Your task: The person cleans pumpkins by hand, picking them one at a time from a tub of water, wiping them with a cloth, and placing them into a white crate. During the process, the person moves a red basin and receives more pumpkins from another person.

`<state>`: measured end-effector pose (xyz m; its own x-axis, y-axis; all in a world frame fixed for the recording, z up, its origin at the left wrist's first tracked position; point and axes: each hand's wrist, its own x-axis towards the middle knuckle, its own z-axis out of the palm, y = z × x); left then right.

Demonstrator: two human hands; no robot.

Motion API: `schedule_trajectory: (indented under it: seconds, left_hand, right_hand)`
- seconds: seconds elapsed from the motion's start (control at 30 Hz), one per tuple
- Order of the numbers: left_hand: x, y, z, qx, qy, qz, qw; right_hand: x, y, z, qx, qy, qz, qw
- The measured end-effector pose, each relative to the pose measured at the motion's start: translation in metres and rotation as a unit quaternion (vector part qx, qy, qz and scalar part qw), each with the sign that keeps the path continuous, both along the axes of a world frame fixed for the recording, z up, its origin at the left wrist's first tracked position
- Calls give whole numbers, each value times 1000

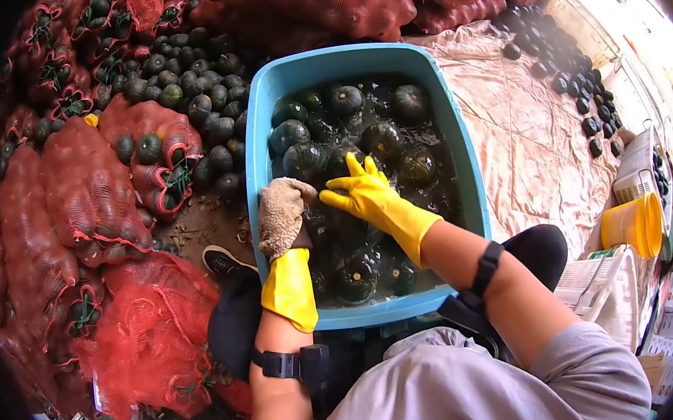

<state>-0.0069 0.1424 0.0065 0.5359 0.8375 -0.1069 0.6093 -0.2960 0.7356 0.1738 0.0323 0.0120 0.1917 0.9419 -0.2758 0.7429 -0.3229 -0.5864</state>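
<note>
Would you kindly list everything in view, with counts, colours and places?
tub: one, blue, centre
squashes in tub: roughly a dozen, dark green, in the water
loose squashes: many, dark green, heaped upper left
squashes on sheet: many, dark green, upper right
mesh sacks: several, red, left and top
sheet: one, pinkish, right of tub
bucket: one, yellow, far right
crates: few, white, lower right
shoe: one, black, left of tub
left hand: one, yellow glove under brown mitt, at tub's left rim
right hand: one, yellow glove, fingers spread over squashes in tub
</note>
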Motion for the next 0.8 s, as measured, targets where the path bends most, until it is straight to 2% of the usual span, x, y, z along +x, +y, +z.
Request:
schedule_trajectory:
  seconds: [0.03, 0.07, 0.1, 0.13, 0.2, 0.23, 0.27, 0.3, 0.37, 0.4, 0.43, 0.47, 0.5, 0.53, 0.57, 0.63, 0.7, 0.73, 0.77, 0.8]
  left_hand:
    - [-1, -9, 15, -46, -62, 54, 996]
    - [-15, -15, 2, 259, -6, -49, 965]
    - [-19, -32, 7, 332, -67, -54, 939]
    - [-14, -60, 13, 371, 90, -30, 924]
    - [19, -122, 50, 370, 292, 22, 882]
    - [30, -148, 44, 353, 292, 16, 889]
    - [41, -174, 38, 336, 291, 10, 896]
    - [44, -178, 9, 320, 276, -36, 905]
    - [49, -175, -33, 263, 280, -133, 913]
    - [57, -164, -31, 235, 287, -135, 919]
    - [65, -153, -28, 207, 294, -136, 923]
    - [73, -142, -26, 180, 301, -136, 927]
    - [84, -133, -94, 250, 260, -71, 930]
    - [87, -119, -91, 270, 261, -74, 924]
    - [96, -100, -76, 291, 260, -79, 917]
    - [128, -67, 39, 117, 372, -81, 917]
    - [127, -55, 19, 182, 332, -90, 921]
    - [125, -44, 52, 103, 337, -138, 926]
    - [124, -38, 50, 120, 354, -174, 911]
    - [124, -33, 48, 138, 369, -209, 895]
  right_hand:
    - [-11, -19, 11, 6, -33, 24, 999]
    - [-23, -43, 16, 8, -10, 39, 999]
    - [-30, -70, 20, 8, 9, 55, 998]
    - [-34, -97, 30, 26, -52, 41, 997]
    - [-31, -145, 30, 35, -131, -18, 991]
    - [-26, -168, 23, 24, -149, -63, 987]
    - [-20, -181, -2, -34, -104, -115, 987]
    - [-17, -184, -17, -83, -89, -136, 983]
    - [-16, -163, -31, -46, -90, -182, 978]
    - [-19, -152, -45, -2, -44, -234, 971]
    - [-23, -134, -60, 47, -61, -274, 959]
    - [-28, -118, -81, 87, -134, -304, 939]
    - [-28, -100, -95, 132, -209, -331, 911]
    - [-27, -84, -95, 102, -247, -326, 907]
    - [-24, -71, -108, 141, -261, -344, 891]
    - [-7, -50, -119, 82, -280, -325, 900]
    - [15, -43, -109, 105, -271, -262, 920]
    - [27, -37, -88, 128, -278, -205, 930]
    - [43, -28, -49, 99, -270, -142, 947]
    - [71, -26, -46, 143, -249, -87, 954]
